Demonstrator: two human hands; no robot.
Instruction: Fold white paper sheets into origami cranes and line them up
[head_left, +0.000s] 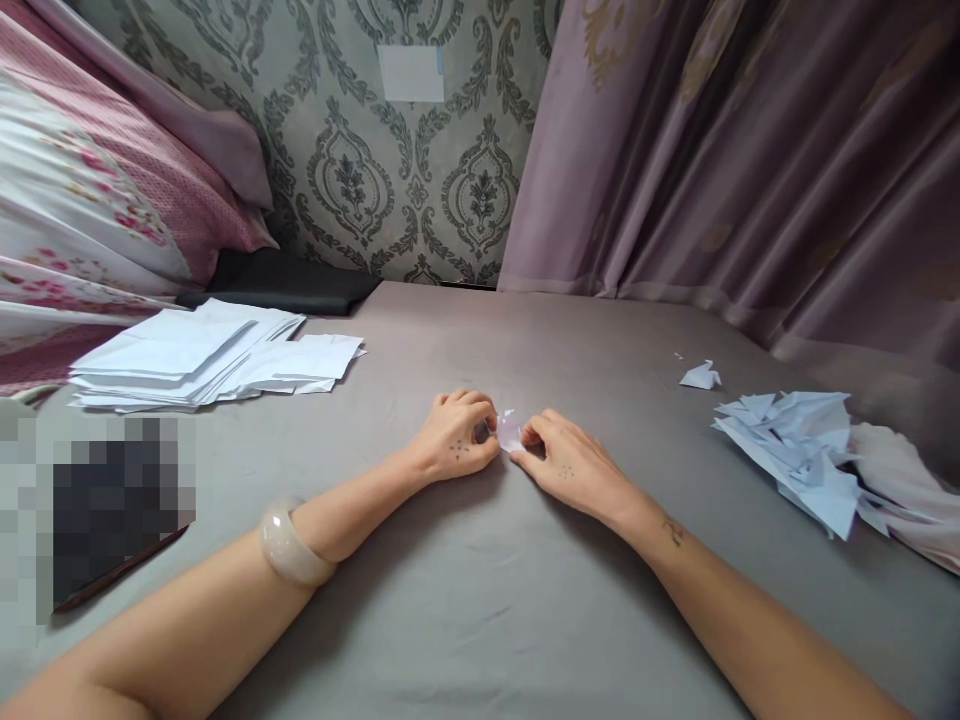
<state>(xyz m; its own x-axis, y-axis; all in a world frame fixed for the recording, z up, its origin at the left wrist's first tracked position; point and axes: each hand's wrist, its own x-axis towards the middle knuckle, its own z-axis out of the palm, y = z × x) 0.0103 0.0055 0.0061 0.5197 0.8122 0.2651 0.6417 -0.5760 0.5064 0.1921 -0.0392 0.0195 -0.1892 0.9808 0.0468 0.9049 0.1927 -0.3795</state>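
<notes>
In the head view, pinches a small white folded paper (510,432) at the dial's centre with the left hand (459,437) and the right hand (574,462); has loose stacks of white paper sheets (180,345) toward half past nine, a pointed white paper piece (700,376) between two and three, a heap of pale-blue folded papers (802,440) at three; works on a smooth grey cloth surface (465,610); faces patterned grey wallpaper (480,190) at twelve, a mauve curtain (637,160) at one.
</notes>
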